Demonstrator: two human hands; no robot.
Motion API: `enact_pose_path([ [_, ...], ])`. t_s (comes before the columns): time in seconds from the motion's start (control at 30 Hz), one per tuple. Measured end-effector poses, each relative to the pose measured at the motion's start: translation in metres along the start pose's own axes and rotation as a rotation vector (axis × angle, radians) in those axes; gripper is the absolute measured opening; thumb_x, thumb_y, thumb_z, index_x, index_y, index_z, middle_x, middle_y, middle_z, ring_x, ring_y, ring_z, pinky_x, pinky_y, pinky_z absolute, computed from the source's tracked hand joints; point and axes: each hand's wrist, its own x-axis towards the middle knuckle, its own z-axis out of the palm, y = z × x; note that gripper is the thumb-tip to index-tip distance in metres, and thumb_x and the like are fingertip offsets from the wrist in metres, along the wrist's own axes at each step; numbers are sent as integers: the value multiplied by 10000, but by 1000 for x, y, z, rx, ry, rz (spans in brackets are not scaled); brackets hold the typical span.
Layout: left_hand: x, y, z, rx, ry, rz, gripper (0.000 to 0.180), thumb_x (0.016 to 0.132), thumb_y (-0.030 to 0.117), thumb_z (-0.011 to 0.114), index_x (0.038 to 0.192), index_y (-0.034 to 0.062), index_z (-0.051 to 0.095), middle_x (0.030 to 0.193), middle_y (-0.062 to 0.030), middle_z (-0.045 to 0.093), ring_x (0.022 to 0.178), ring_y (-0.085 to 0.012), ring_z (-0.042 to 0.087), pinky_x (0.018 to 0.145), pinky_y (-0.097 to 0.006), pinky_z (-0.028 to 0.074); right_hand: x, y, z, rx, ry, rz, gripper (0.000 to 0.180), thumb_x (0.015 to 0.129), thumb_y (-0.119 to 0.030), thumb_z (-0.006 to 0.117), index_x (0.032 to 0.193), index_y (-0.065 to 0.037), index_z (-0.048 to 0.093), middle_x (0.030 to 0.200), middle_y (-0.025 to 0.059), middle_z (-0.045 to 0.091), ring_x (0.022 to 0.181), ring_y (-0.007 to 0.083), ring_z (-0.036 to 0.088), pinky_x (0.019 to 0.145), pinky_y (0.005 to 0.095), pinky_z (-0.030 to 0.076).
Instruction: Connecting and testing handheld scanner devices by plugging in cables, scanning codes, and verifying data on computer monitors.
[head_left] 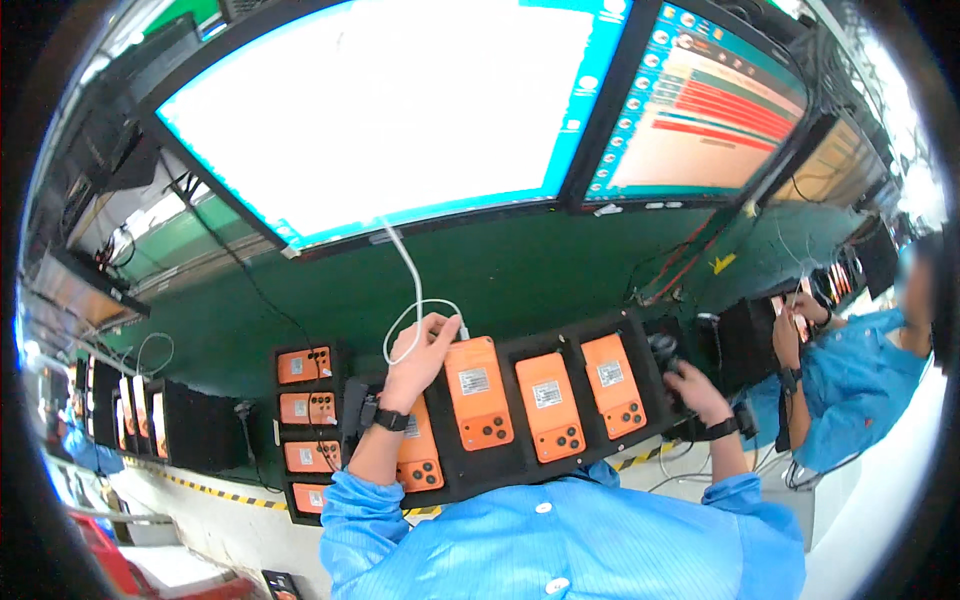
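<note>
- Blue smock sleeves [560, 545] fill the lower edge of the view, nearest the camera, with both forearms reaching up and away from them.
- A black tray [520, 355] is seen ahead, set on a green bench [520, 270], with four orange phones lying face down in its slots.
- At the tray's upper left corner, the left hand [420, 355] is held with the wrist bent back, a black wrist strap [390, 420] around it.
- Its thumb and fingertips are pinched around a white cable plug [463, 330], which sits at the top edge of the second orange phone [478, 392].
- The white cable [410, 290] is looped upward from the plug toward a large bright monitor [380, 110].
- For this step, it is judged that the plug should be kept straight in line with the phone's port and eased without twisting, the tray being steadied.
- At the tray's right edge, the right hand [695, 390] is curled over a dark object [665, 350]; whether it is actually gripped cannot be told.
- A second tray of orange phones [305, 425] is stood just left of the first.
- At the right rim, another person in a blue smock [850, 390] is seen working, hands raised near a further rack.
</note>
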Motion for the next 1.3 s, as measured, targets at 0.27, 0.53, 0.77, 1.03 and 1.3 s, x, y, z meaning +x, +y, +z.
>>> enact_pose_path([
  [0.27,-8,18,-3,175,110,91,468,957,459,559,832,41,729,698,-113,685,654,-289,666,601,-394,499,60,129,106,949,-138,272,378,1052,-249,440,1313,0,552,1263,57,615,1107,126,577,948,287,478],
  [0.53,-4,29,1,199,65,37,434,949,442,579,912,37,731,792,-106,664,759,-283,653,708,-387,498,73,124,85,829,-131,221,363,1044,-241,464,1293,3,564,1234,60,629,1089,130,586,939,284,478],
  [0.77,-3,22,16,357,288,263,243,876,238,638,741,38,667,758,-117,623,775,-315,631,695,-442,506,63,133,90,818,-112,204,350,1036,-234,486,1276,5,575,1209,63,642,1072,134,593,930,282,478],
  [1.03,-25,21,28,573,193,336,211,873,176,593,736,16,608,712,-165,644,744,-331,652,702,-450,526,61,136,99,802,-84,168,335,1028,-226,510,1256,7,587,1180,66,656,1054,139,602,921,279,478],
  [1.3,-52,40,-7,531,200,330,124,951,142,543,889,35,538,674,-153,605,660,-332,634,603,-445,511,40,150,65,456,52,-142,320,1019,-218,534,1236,9,600,1151,70,671,1036,143,611,912,276,479],
])
